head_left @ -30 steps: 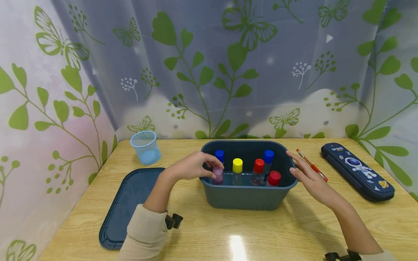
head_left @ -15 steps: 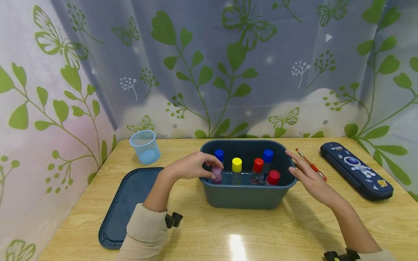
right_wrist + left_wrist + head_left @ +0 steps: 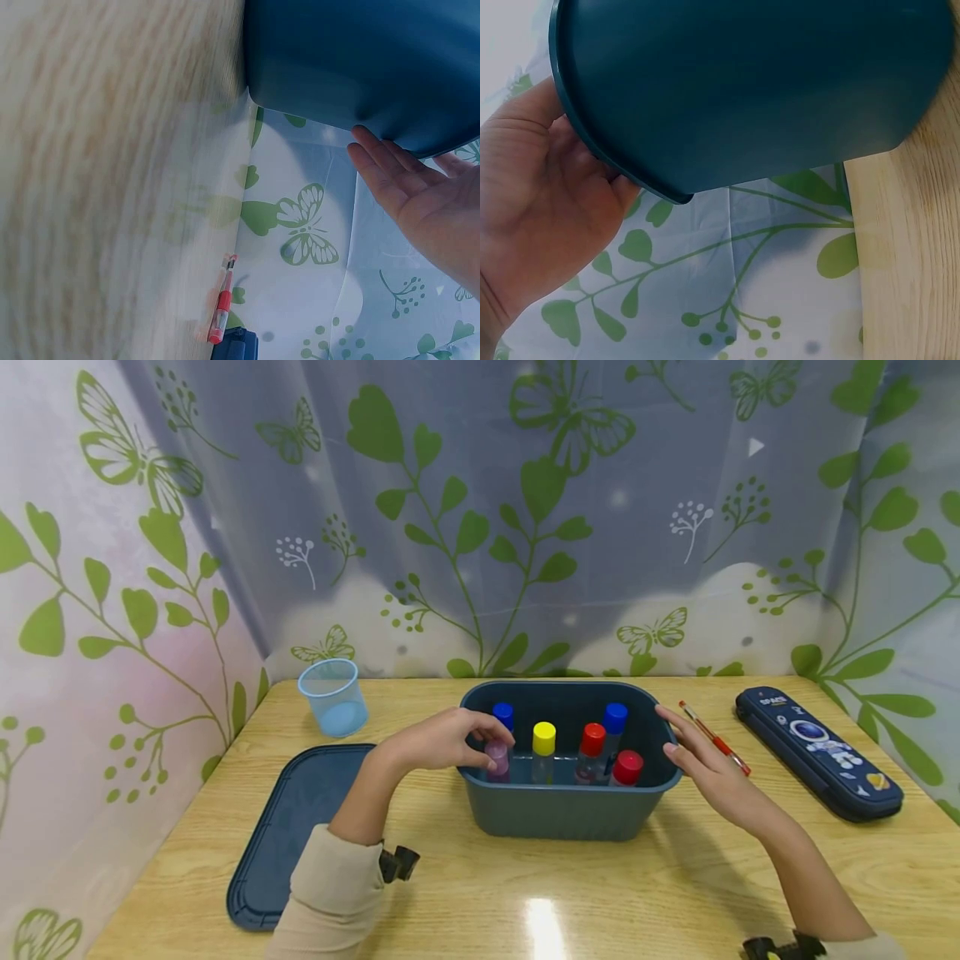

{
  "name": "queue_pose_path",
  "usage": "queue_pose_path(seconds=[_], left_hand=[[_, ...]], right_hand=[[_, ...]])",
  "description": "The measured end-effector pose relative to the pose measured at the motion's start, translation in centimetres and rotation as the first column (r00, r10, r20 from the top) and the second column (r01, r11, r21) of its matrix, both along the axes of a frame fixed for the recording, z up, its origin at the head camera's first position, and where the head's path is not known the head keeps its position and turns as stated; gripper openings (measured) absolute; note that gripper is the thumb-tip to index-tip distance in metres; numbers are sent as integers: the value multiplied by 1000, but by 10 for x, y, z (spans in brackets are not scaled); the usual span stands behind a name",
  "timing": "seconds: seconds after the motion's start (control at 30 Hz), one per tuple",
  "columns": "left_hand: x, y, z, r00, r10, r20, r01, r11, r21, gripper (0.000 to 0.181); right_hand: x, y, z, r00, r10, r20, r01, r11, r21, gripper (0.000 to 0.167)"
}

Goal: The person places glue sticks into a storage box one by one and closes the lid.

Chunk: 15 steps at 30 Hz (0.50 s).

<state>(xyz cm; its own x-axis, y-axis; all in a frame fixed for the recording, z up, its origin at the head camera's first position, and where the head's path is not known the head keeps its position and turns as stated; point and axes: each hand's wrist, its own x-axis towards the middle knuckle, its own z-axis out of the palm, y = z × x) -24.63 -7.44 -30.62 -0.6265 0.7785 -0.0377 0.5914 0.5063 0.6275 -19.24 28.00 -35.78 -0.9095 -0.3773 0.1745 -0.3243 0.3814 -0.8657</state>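
Note:
A dark blue-green plastic bin [image 3: 555,814] stands uncovered on the table, holding several small clear bottles. My left hand [image 3: 438,742] reaches over its left rim and pinches a small translucent pink-purple bottle [image 3: 498,763] inside. Behind that is a blue-capped bottle [image 3: 502,714], with a yellow-capped bottle [image 3: 543,740] to the right. Two red-capped bottles and another blue-capped bottle [image 3: 615,718] stand toward the right end. My right hand [image 3: 712,777] touches the bin's right end, thumb at the rim and fingers extended along the outer wall. The left wrist view hides the pinched bottle behind the bin wall.
The bin's dark lid [image 3: 300,827] lies flat at left, partly under my left forearm. A translucent blue cup [image 3: 335,700] stands behind it. On the right lie a red pen [image 3: 716,739] and a navy pencil case [image 3: 821,756]. A patterned curtain [image 3: 480,527] borders the table.
Almost nothing differs. My left hand keeps its pinch on the pink-purple bottle, which shifts very slightly; my right hand stays at the bin's right end.

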Motion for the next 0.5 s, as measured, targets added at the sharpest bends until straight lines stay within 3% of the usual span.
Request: queue_pose_path(seconds=[0.27, 0.4, 0.5], left_hand=[[4, -1, 3, 999, 26, 18, -27, 998, 56, 33], [13, -8, 6, 994, 91, -59, -82, 987, 135, 34], [24, -17, 7, 979, 161, -129, -127, 964, 235, 34]], right_hand=[[0, 0, 1, 1000, -4, 2, 4, 1000, 1, 54], [1, -1, 1, 1000, -10, -6, 10, 1000, 6, 54], [1, -1, 1, 1000, -13, -15, 13, 1000, 12, 54]])
